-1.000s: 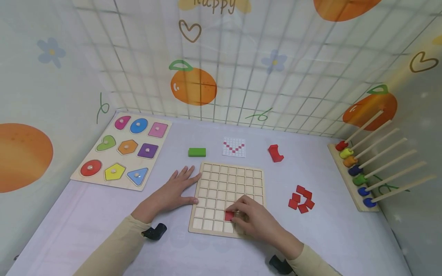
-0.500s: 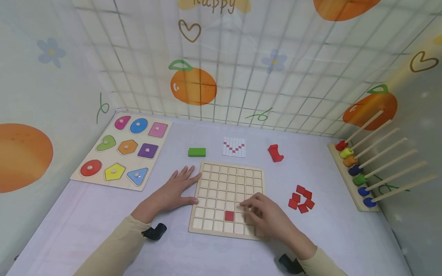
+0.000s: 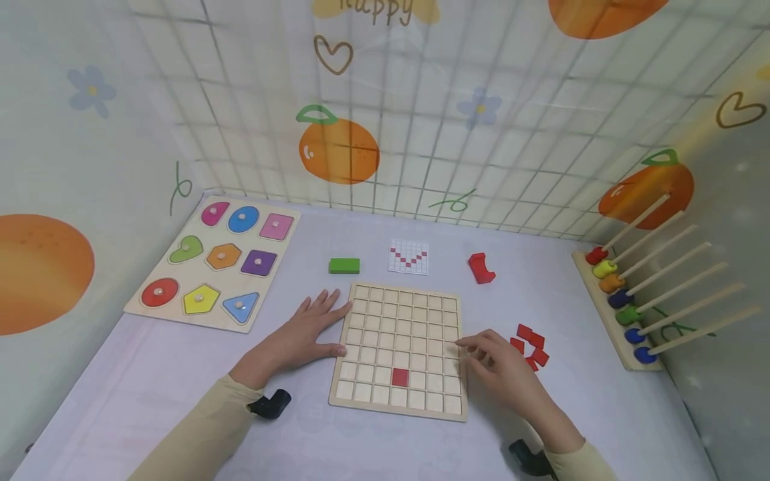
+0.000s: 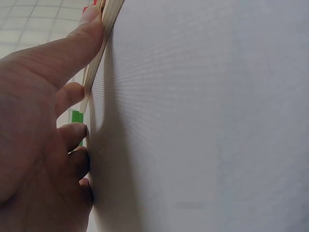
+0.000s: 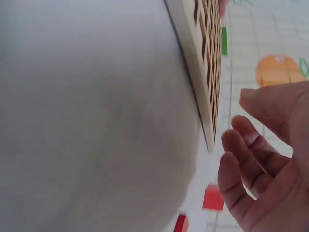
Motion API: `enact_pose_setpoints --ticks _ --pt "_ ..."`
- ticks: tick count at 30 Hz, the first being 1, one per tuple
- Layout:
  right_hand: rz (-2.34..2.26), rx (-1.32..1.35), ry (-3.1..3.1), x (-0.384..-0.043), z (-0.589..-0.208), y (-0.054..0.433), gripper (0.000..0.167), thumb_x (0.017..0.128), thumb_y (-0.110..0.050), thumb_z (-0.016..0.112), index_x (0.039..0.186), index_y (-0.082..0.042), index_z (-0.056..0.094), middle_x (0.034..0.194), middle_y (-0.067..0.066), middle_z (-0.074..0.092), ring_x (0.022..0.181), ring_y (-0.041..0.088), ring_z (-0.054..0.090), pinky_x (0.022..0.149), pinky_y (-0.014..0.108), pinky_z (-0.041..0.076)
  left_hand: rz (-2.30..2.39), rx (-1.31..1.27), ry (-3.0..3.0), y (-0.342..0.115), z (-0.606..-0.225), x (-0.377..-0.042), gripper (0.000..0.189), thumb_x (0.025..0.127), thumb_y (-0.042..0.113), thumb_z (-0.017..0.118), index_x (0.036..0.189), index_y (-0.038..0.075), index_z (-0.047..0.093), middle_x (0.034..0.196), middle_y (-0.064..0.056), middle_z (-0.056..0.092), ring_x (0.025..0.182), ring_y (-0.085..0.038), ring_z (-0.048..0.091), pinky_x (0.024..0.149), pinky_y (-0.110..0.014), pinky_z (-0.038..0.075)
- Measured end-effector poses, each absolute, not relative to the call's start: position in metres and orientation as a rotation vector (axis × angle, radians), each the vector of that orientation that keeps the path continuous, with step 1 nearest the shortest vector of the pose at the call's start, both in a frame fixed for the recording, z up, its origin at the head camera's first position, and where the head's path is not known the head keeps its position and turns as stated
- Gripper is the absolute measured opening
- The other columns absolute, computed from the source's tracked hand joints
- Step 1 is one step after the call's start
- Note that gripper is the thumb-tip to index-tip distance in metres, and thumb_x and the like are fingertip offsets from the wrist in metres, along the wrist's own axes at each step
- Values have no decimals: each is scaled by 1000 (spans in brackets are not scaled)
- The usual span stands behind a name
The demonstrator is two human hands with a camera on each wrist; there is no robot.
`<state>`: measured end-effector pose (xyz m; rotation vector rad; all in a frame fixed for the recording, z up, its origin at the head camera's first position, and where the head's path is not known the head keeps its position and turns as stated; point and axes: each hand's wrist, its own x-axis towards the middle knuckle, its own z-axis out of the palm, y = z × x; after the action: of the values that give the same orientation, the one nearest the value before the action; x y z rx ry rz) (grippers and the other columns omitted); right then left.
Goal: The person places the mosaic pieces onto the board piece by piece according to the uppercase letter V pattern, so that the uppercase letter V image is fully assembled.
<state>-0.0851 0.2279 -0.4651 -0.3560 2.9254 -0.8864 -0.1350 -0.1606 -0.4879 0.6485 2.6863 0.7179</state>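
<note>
1. I see the board [image 3: 402, 327] lying flat at the centre of my head view, ruled into small square cells.
2. One red tile [image 3: 400, 377] sits in it, low in the frame's middle: fourth cell from the left, second row from the bottom.
3. My left hand [image 3: 305, 336], left of centre, is released, its fingers spread; my left wrist view shows the thumb touching the board's edge.
4. My right hand [image 3: 502, 364], right of centre, is released too. Its fingers bend loosely, with the thumb apart from them, and the fingertips are just beside the board's right edge.
5. Past that hand I see the loose tiles [image 3: 537, 340], all red, partly hidden by it.
6. Above the board, I make out a green block [image 3: 344, 266], a card [image 3: 408, 256] with red squares in a V, and a notched red piece [image 3: 480, 268].
7. At left, I have the puzzle [image 3: 192, 275], with its knobbed coloured shapes; at far right stands the rack [image 3: 610, 319], coloured beads at the foot of its pegs.
8. Everything rests on a pale cloth [image 3: 373, 447] before a backdrop [image 3: 415, 100] printed with oranges.
</note>
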Motion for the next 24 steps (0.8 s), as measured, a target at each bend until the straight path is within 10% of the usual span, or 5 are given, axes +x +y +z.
enact_pose_setpoints --ticks 11,24 --pt "-765 -176 3016 -95 -461 267 32 89 -12 79 120 -15 73 100 1 62 78 16 54 61 21 52 709 649 2683 -160 -489 -135 88 90 51 73 161 20 32 170 -11 12 157 -34 3 126 -53 2" --pt "-680 -21 2913 -97 -465 290 36 83 -16 85 117 -10 72 106 9 65 90 23 61 80 42 63 700 645 2687 -160 -488 -135 88 90 51 74 161 20 33 170 -11 13 157 -34 3 126 -53 3"
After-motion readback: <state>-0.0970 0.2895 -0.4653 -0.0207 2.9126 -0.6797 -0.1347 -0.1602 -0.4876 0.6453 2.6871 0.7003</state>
